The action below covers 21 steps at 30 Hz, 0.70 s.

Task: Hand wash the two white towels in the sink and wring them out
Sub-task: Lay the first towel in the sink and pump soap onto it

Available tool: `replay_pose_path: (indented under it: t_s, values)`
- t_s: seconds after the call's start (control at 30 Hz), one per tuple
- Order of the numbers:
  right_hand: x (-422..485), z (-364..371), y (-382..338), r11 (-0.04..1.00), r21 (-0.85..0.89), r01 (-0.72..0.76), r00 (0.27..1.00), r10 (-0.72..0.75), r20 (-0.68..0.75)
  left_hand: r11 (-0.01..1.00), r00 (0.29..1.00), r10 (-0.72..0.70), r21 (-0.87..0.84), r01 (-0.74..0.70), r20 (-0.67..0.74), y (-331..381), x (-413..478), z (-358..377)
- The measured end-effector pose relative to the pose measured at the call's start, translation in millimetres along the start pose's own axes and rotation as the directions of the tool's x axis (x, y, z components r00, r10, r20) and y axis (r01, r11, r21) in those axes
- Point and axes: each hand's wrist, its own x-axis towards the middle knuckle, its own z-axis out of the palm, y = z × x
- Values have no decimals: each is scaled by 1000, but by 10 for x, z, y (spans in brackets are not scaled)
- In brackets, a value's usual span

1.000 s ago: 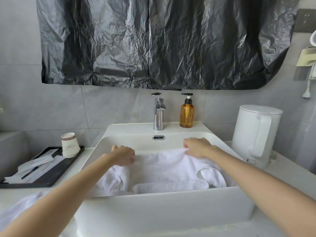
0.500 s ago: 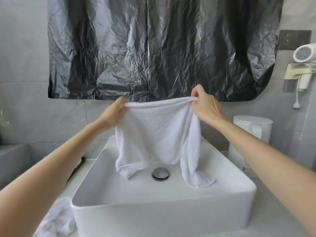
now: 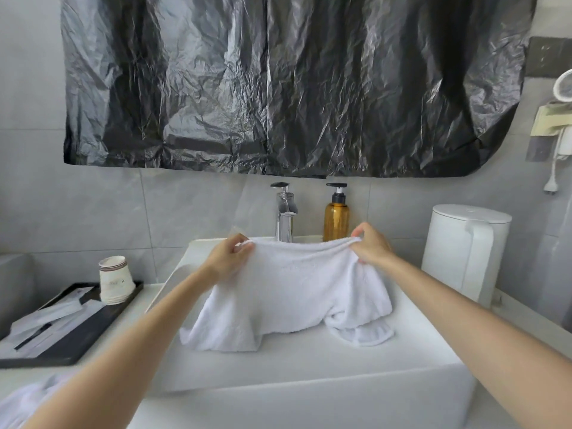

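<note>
A crinkled black plastic sheet [image 3: 294,88] hangs high above the grip. Just behind the grip stands an amber pump bottle [image 3: 336,216]. Well to its right is a white plastic kettle [image 3: 464,252], and to its left are stacked paper cups [image 3: 115,280] on a black rectangular tray [image 3: 99,329].

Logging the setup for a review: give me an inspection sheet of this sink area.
Surface: white counter around a white sink.
Job's things: white towel held over the sink, lower folds in the basin; second towel at lower left.
Clutter: tray with paper cups, soap bottle, kettle.
Hands: left hand and right hand each pinch the towel's top edge.
Cables: plug dangling below wall dryer.
Surroundings: grey tiles, black plastic sheet above faucet.
</note>
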Motion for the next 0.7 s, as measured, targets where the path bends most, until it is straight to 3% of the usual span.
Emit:
replay_pose_path:
  t_s: [0.1,0.3,0.5,0.7]
  values:
    - [159,129,85,999,-38,24,996,-21,85,997,998,-56,-47,56,-6,-85,131,99]
    - [435,107,-21,985,-77,157,970,-169,-174,986,998,-67,-156,65,-11,-236,297,265]
    - [816,180,-128,986,-12,168,966,-167,-197,942,997,-73,-326,78,28,-296,297,313]
    - [1094,450,-161,972,98,214,960,-191,-205,922,990,-129,-360,144,64,-369,293,315]
